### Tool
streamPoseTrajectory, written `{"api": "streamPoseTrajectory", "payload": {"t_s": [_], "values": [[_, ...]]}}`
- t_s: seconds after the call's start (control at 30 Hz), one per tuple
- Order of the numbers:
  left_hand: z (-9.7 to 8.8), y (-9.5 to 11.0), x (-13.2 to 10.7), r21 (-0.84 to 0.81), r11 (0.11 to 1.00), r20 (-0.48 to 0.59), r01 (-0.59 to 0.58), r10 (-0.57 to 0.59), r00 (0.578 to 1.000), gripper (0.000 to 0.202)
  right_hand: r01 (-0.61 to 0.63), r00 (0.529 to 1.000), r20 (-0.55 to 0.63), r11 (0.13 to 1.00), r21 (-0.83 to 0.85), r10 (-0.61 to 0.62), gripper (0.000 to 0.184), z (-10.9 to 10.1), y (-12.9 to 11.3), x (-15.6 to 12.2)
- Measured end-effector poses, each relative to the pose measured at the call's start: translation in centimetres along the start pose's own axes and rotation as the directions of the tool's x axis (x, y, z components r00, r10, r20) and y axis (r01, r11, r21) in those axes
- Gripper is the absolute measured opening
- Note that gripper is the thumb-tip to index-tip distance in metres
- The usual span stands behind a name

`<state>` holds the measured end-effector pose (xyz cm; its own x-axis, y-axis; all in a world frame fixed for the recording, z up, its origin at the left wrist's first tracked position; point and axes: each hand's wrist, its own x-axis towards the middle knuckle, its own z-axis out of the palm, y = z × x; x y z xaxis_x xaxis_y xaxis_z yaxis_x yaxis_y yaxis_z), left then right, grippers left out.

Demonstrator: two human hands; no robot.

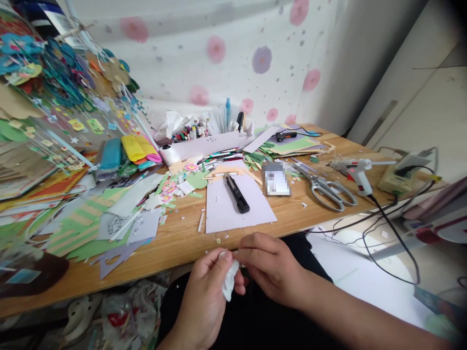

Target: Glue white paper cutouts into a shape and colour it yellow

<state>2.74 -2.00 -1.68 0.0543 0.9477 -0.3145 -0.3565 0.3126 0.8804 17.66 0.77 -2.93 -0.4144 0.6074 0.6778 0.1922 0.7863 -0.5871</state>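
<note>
White piece [229, 284]: I have it low in my view, in front of the near edge of the tabletop [175, 248] and above the dark clothing on the lap; it looks thin, soft and crumpled, and hangs downward.
Left hand [207, 287]: closed on the white piece, thumb on the near side, fingers curled behind.
Right hand [270, 265]: fingers drawn together narrowly, tips meeting the left thumb near the upper end of the piece; I cannot tell whether they grip it or something tiny.
Done: as I judge it, the piece is picked up and bunched, with both hands on the fine handling.
Left: by my reading this handling is unfinished, since the piece is not yet released or set down; how much remains I cannot tell.
Pale sheet [219, 214]: flat on the tabletop just beyond the hands, with the black cutter [237, 194] lying on it, held by neither hand.
Scissors [328, 189]: to the right, untouched, past the phone [277, 180].
Glue gun [361, 177]: farther right, a small red light showing, so I take it to be powered.
Paper scraps [83, 218]: heaped to the left, many of them cut into strips and shapes.
</note>
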Motion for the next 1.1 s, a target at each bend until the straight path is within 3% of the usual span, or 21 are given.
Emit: {"api": "streamPoseTrajectory", "payload": {"t_s": [0.2,0.33,0.4,0.5,0.57,0.67,0.77,0.87,0.97,1.1], "values": [[0.1,-0.1,-0.1,-0.03,0.999,-0.035,0.022,-0.023,0.999,0.021,0.051,0.998,-0.032,0.998,0.046,-0.05,0.035,0.5,-0.1,-0.4],[-0.1,0.3,0.0,-0.047,0.999,-0.006,0.022,-0.022,1.0,0.023,-0.132,0.988,-0.041,0.946,0.297,0.15,0.028,1.0,0.3,-0.9],[-0.3,0.5,0.1,-0.065,0.998,0.04,0.023,-0.021,0.999,0.024,-0.26,0.938,-0.035,0.766,0.588,0.345,0.024,1.3,0.6,-1.2],[-0.8,0.5,0.1,-0.12,0.992,0.106,0.03,-0.017,0.994,0.031,-0.314,0.82,0.052,0.371,0.874,0.57,0.024,1.7,0.9,-1.3],[-1.1,0.2,0.0,-0.163,0.986,0.12,0.042,-0.023,0.992,0.035,-0.316,0.78,0.068,0.297,0.901,0.622,0.019,1.9,1.0,-1.1],[-1.3,-0.2,0.0,-0.209,0.976,0.073,0.067,-0.053,0.996,0.03,-0.326,0.811,0.026,0.415,0.849,0.584,0.016,2.0,0.6,-0.8],[-1.2,-0.5,0.2,-0.235,0.971,-0.019,0.045,-0.051,0.999,0.025,-0.317,0.893,-0.037,0.684,0.657,0.449,0.027,2.0,0.0,-0.6],[-1.1,-0.6,0.4,-0.244,0.97,-0.123,-0.006,-0.024,0.992,0.028,-0.202,0.964,-0.101,0.922,0.33,0.247,0.048,2.1,-0.6,-0.6],[-1.0,-0.7,0.6,-0.25,0.968,-0.183,-0.019,-0.028,0.983,0.03,-0.089,0.993,-0.07,0.991,0.097,0.096,0.06,2.4,-0.9,-0.9],[-1.3,-0.7,0.8,-0.281,0.959,-0.164,-0.017,-0.031,0.986,0.032,0.043,0.998,-0.054,0.999,0.003,-0.043,0.047,3.0,-1.1,-1.0]]}}
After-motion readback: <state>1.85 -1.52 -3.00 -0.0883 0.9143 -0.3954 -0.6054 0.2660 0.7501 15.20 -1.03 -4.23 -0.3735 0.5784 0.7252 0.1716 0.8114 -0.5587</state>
